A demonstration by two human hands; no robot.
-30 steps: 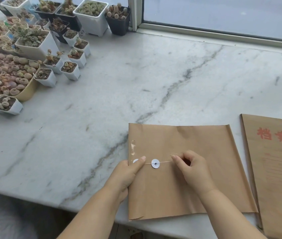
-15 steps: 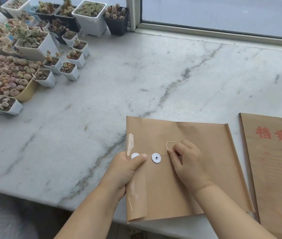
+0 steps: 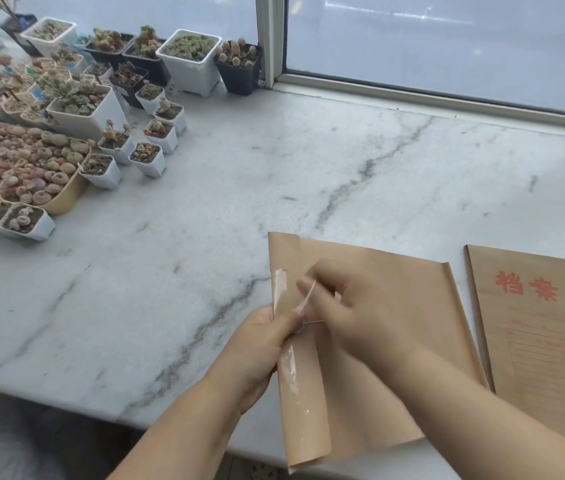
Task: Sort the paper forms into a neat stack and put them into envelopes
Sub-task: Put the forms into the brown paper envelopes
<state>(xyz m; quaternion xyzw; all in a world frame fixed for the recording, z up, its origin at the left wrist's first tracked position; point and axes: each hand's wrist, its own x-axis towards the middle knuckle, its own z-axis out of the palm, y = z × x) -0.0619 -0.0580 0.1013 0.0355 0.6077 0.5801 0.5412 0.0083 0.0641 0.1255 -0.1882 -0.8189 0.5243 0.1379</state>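
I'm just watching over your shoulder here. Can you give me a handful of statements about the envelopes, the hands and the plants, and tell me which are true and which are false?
1. The left hand grips the folded flap edge of the brown envelope. True.
2. The right hand lies flat on the marble counter, away from the envelope. False: it is over the envelope, fingers curled at the string.
3. A second envelope with red characters lies to the right. True.
4. The small succulent pots stand at the far left. True.
5. A stack of paper forms sits between the envelopes. False: only bare counter shows there.
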